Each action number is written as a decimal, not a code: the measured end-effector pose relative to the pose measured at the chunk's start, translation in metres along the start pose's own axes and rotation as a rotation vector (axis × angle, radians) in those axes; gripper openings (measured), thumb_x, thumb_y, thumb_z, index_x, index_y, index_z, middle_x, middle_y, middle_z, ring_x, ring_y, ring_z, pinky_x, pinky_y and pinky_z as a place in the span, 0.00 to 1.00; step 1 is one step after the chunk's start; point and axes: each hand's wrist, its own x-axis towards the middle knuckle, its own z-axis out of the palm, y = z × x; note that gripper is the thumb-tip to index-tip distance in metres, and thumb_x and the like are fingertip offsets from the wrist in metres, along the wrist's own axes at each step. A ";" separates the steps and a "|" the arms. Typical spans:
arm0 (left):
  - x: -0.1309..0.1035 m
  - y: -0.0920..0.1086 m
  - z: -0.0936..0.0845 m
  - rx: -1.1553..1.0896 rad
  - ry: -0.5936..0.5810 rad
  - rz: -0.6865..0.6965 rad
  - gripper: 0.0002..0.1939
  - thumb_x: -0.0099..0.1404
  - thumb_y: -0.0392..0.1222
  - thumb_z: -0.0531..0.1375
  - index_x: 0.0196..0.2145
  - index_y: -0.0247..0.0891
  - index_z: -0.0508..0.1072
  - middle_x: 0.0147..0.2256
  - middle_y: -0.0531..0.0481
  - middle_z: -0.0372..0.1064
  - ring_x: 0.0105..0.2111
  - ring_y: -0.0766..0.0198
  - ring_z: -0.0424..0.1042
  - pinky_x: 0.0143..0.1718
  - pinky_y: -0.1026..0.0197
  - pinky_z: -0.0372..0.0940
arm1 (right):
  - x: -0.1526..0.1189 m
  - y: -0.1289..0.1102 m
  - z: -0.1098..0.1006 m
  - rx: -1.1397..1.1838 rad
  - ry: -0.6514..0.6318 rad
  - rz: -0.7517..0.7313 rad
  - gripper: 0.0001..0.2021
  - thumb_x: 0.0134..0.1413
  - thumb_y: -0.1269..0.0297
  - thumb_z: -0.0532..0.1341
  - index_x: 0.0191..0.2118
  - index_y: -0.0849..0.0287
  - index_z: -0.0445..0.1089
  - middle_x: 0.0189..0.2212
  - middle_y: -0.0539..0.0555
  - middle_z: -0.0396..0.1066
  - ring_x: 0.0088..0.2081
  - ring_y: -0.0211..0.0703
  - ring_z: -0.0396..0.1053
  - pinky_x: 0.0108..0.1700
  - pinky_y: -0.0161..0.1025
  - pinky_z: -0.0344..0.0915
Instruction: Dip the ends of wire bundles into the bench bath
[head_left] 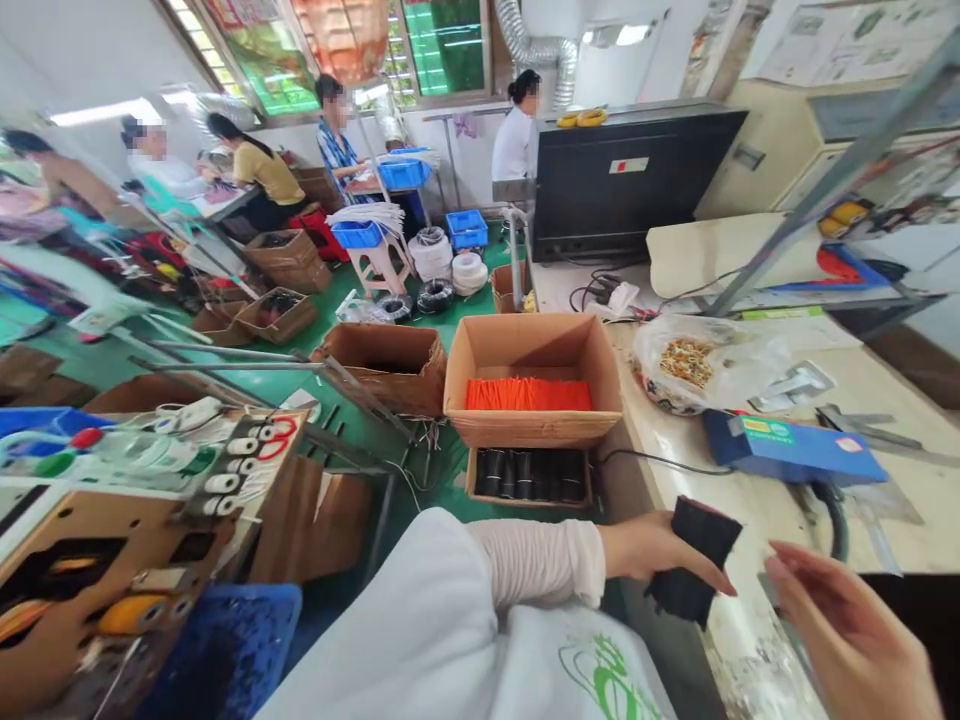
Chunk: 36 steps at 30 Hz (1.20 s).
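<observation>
My left hand [646,545] is closed around a dark bundle [691,575] that looks like short black strands packed side by side. The thumb lies across its face, and the bundle is tilted above the table's edge. To its right, apart from it, my right hand [855,625] is held with curved, parted fingers and nothing visible between them. Beyond my left arm, a cardboard box [536,430] holds a thick row of orange strands [529,394]. Below that, a lower box [480,497] contains several black bundles [532,474] standing upright.
On the table [675,440] are a blue device [795,447] with a cable and a plastic bag [686,362] of small parts. A brown box [382,365] stands left of the orange strands. A cluttered bench [292,440] is at left. Several people sit working farther back.
</observation>
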 end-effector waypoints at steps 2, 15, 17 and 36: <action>0.007 0.002 0.007 -0.013 0.009 0.045 0.25 0.26 0.38 0.75 0.26 0.34 0.74 0.26 0.51 0.70 0.25 0.65 0.69 0.30 0.58 0.65 | 0.002 0.001 0.003 0.033 -0.015 0.001 0.18 0.45 0.49 0.68 0.37 0.57 0.74 0.27 0.54 0.74 0.26 0.43 0.71 0.25 0.35 0.68; 0.044 -0.005 0.064 -0.006 0.034 0.086 0.23 0.33 0.36 0.74 0.31 0.31 0.77 0.24 0.51 0.71 0.24 0.65 0.70 0.32 0.60 0.63 | 0.003 0.015 -0.034 0.016 0.094 0.037 0.10 0.52 0.58 0.62 0.36 0.59 0.73 0.27 0.53 0.73 0.23 0.38 0.66 0.26 0.36 0.63; 0.049 -0.004 0.070 0.014 0.016 0.069 0.22 0.34 0.35 0.74 0.31 0.31 0.77 0.24 0.51 0.71 0.24 0.65 0.70 0.32 0.61 0.64 | 0.004 0.016 -0.040 0.018 0.119 0.053 0.09 0.52 0.59 0.62 0.35 0.59 0.73 0.25 0.51 0.72 0.22 0.37 0.64 0.26 0.36 0.62; 0.071 -0.010 0.082 0.085 -0.077 -0.054 0.28 0.38 0.32 0.72 0.40 0.33 0.73 0.25 0.53 0.72 0.27 0.63 0.74 0.35 0.59 0.66 | 0.020 0.036 -0.091 0.483 0.637 0.098 0.13 0.55 0.54 0.62 0.34 0.54 0.60 0.27 0.46 0.65 0.22 0.32 0.62 0.22 0.29 0.60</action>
